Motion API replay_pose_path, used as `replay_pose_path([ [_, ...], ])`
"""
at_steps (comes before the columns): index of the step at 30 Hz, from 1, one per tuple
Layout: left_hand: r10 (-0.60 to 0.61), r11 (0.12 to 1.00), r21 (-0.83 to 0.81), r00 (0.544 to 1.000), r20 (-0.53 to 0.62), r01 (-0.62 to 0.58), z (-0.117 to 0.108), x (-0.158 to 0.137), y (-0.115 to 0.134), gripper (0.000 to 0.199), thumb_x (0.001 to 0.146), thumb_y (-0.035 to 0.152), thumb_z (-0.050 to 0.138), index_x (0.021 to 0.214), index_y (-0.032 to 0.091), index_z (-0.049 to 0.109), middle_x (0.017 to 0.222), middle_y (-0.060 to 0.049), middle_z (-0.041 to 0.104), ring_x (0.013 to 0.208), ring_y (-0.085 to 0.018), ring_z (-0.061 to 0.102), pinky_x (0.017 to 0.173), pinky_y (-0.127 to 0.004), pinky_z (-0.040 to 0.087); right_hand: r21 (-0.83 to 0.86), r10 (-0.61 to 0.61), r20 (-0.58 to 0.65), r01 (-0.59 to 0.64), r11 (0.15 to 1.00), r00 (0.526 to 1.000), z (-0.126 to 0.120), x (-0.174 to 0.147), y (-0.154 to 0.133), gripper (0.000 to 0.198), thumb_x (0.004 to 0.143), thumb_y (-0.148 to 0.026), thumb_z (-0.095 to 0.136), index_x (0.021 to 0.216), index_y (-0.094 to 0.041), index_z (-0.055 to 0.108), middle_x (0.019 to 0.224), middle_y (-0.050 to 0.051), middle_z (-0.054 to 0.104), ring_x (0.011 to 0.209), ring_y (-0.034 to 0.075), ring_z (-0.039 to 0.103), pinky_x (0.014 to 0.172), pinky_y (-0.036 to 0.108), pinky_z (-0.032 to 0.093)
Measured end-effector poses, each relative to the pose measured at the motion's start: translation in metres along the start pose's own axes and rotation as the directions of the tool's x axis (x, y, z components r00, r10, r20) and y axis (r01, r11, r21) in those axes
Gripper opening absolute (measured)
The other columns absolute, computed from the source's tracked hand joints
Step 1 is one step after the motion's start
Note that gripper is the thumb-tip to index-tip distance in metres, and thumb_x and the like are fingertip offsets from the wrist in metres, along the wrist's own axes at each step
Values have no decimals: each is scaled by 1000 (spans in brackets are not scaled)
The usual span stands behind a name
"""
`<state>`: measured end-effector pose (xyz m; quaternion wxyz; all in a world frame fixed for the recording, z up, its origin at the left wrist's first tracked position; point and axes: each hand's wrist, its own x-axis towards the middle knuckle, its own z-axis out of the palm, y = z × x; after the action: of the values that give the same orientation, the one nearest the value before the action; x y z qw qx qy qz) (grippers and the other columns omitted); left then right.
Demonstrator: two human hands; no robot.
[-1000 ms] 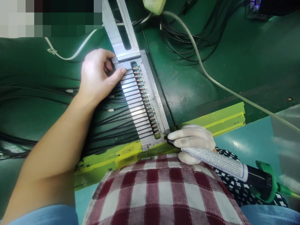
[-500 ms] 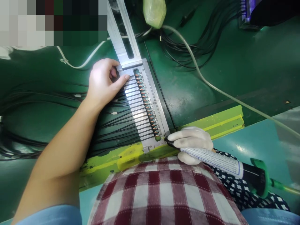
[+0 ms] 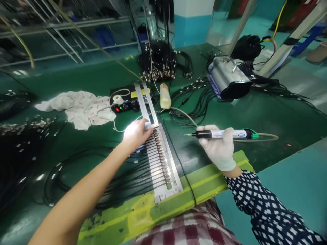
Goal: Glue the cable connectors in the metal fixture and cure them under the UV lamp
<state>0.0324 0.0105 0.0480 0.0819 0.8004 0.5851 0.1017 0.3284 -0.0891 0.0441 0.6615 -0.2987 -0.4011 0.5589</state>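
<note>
My bare left hand (image 3: 137, 134) is closed on the upper edge of a metal fixture (image 3: 176, 170), thumb on its face. A row of small connector boards (image 3: 161, 153) runs along the fixture's slot, with black cables (image 3: 143, 170) leading off left. My right hand (image 3: 219, 149), in a white glove, is wrapped round a glue dispenser syringe (image 3: 216, 134) with a printed label, black front and green cap. Its thin needle points left, to the right of the fixture and apart from it.
A yellow-green strip (image 3: 143, 214) edges the green bench. Behind the fixture are a black control box (image 3: 125, 106), a white cloth (image 3: 84, 107) and a yellowish wrapped bottle-like thing (image 3: 165, 97). A silver lamp unit (image 3: 227, 76) stands back right. Bundled cables (image 3: 158, 61) lie at the back.
My right hand has lifted the syringe off the fixture's near end, up and to the right. My left hand stays at the fixture's far end. The view has tilted up.
</note>
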Motion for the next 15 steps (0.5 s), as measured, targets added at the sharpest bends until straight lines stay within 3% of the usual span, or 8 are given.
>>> replay_pose_path([
  [2,79,993,89,995,-66,-73,-7,24,29,42,93,48,46,120,17,56,103,-10,66,103,-27,61,87,-36,48,77,-14,-42,18,997,999,-16,19,-2,58,93,-72,39,97,-25,71,103,5,74,60,11,63,54,24,55],
  [4,92,988,131,990,-104,-78,-4,59,56,54,94,53,44,131,14,50,117,-16,62,112,-31,59,92,-39,47,147,-3,-81,15,989,997,-30,32,-1,56,90,-72,46,95,-23,72,100,6,74,58,10,62,53,22,54],
  [7,-13,975,218,991,-133,42,7,115,86,73,92,57,44,144,6,38,120,-27,59,115,-40,55,92,-49,45,191,39,-80,-23,981,996,-43,38,4,54,89,-70,50,96,-22,73,99,7,75,59,11,63,53,21,55],
  [9,-68,961,256,988,-137,101,9,134,95,74,91,54,48,145,4,36,115,-28,62,115,-43,54,91,-52,45,186,47,-53,-36,982,998,-46,35,6,53,91,-69,48,96,-22,73,99,7,75,60,12,64,53,22,55],
  [12,-50,954,283,986,-162,95,-3,116,89,66,92,45,48,145,8,38,112,-25,64,114,-41,54,91,-50,46,175,17,-43,-9,984,999,-44,27,1,53,92,-68,47,98,-22,74,101,7,75,60,12,63,55,22,56],
  [15,68,967,256,961,-268,3,-26,46,61,61,94,43,43,149,16,34,111,-18,61,109,-36,58,89,-47,49,167,-17,-70,29,985,997,-41,23,-7,52,90,-68,48,99,-23,73,101,6,75,56,12,61,53,25,56],
])
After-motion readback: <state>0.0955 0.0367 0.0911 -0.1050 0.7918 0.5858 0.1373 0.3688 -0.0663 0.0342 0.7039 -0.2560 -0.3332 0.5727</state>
